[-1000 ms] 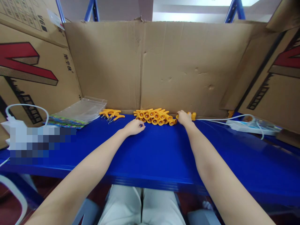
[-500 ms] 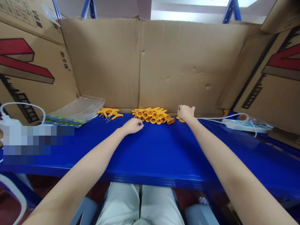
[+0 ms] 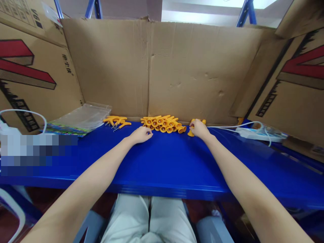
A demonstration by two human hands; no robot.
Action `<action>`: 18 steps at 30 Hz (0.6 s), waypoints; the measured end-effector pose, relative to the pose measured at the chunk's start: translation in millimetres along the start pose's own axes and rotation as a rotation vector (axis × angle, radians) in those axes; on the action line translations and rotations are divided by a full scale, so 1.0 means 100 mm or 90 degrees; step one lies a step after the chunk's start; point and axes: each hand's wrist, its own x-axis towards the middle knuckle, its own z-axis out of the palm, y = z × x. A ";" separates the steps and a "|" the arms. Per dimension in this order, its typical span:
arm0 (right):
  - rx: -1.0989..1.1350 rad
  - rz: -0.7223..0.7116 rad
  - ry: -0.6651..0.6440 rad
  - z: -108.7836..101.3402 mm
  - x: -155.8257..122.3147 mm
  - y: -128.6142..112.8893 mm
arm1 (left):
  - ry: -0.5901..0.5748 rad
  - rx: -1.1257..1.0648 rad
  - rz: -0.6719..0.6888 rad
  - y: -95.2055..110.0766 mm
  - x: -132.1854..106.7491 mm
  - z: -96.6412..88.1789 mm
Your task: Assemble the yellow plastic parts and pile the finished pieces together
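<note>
My right hand (image 3: 199, 128) is closed on a yellow trumpet-shaped plastic piece (image 3: 190, 133), its flared end pointing down and towards me. Part of that piece is hidden by the fingers, and more yellow plastic (image 3: 204, 121) shows just behind the hand. A stacked pile of yellow trumpet-shaped pieces (image 3: 163, 124) lies between my hands, most flared mouths facing me. At the pile's front left corner my left hand (image 3: 141, 135) rests on the table, fingers curled, with nothing seen in them. Several yellow branched pieces with small metal hooks (image 3: 116, 120) lie farther left.
Clear plastic bags (image 3: 83, 116) lie on a colourful printed sheet (image 3: 68, 130) at the left. A white power strip (image 3: 260, 134) with cables sits at the right. Cardboard (image 3: 113, 67) walls the back and sides of the blue table (image 3: 162, 165).
My right hand has turned and drawn slightly towards me, and the yellow trumpet-shaped piece in it now shows below the fingers. My left hand stays curled by the pile. The view has shifted slightly.
</note>
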 end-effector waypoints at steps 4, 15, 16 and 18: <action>0.067 0.006 0.032 0.08 0.04 0.06 | 0.003 -0.006 0.002 0.00 -0.01 -0.01; 0.139 0.059 -0.141 0.18 -0.02 0.20 | 0.017 0.053 -0.010 -0.04 0.02 -0.02; 0.130 0.060 -0.138 0.18 -0.01 0.20 | 0.030 0.076 -0.037 -0.08 0.04 -0.06; 0.117 0.056 -0.132 0.19 -0.01 0.20 | 0.057 0.133 -0.121 -0.19 0.10 -0.15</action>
